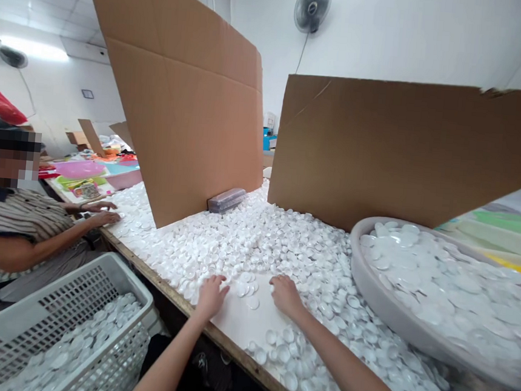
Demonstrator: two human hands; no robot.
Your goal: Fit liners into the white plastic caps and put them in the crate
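Many small round white, see-through plastic discs or shallow caps (257,238) lie heaped over the table. My left hand (213,295) rests at the near edge of the heap, thumb and fingers apart. Opposite it, my right hand (284,295) touches the heap with bent, slightly parted fingers. Between both hands, a few loose discs (247,285) lie on a bare patch of white tabletop (243,322). Neither hand visibly holds anything; the undersides of the fingers are hidden. More caps (288,350) lie beneath my right forearm.
A grey tub (363,277) full of discs stands at right. Lower left is a slotted white basket (121,274) holding more. Two cardboard panels (195,104) (383,151) rise behind, near a transparent box (226,200). A co-worker (15,229) sits at left, hands on the table.
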